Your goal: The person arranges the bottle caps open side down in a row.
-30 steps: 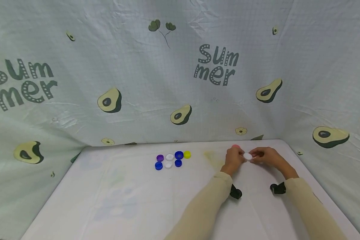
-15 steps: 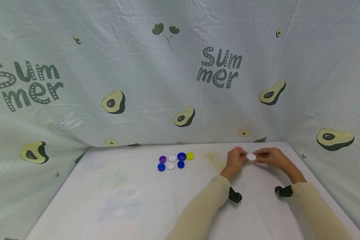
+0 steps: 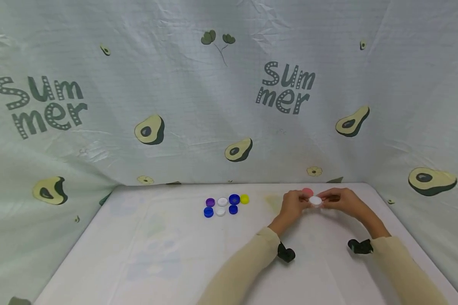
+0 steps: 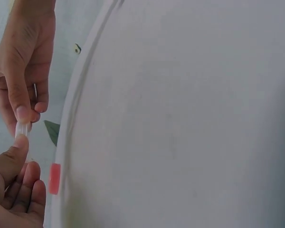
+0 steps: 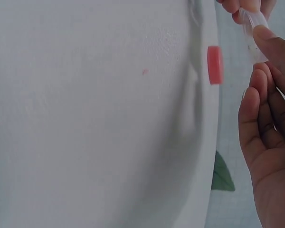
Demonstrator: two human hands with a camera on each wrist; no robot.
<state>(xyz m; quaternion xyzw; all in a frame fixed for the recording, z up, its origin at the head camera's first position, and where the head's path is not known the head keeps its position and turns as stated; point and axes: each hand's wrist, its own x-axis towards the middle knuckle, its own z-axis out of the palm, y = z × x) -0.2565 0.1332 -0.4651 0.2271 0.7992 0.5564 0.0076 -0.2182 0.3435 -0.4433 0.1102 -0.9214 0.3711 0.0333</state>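
Both hands meet over the right rear part of the table and pinch a white bottle cap (image 3: 315, 201) between them. My left hand (image 3: 293, 206) holds its left side with thumb and fingertips, and my right hand (image 3: 343, 202) grips the right side. From the left wrist view the white cap (image 4: 22, 128) appears edge-on, with a thumb at either end. A red bottle cap (image 3: 307, 192) lies on the table just behind the hands. The right wrist view shows this red cap (image 5: 215, 65) standing out near the table's far edge, and the ribbed white cap (image 5: 254, 35) between the fingers.
Left of the hands lies a cluster of caps: a purple cap (image 3: 210, 202), a yellow cap (image 3: 244, 199), several blue and white ones. A white cloth covers the table (image 3: 168, 254). A printed curtain (image 3: 198, 106) hangs behind it and along the sides.
My left hand has drawn back a little to the left, uncovering more of the red cap. The white cap stays between both hands. The head view has shifted slightly.
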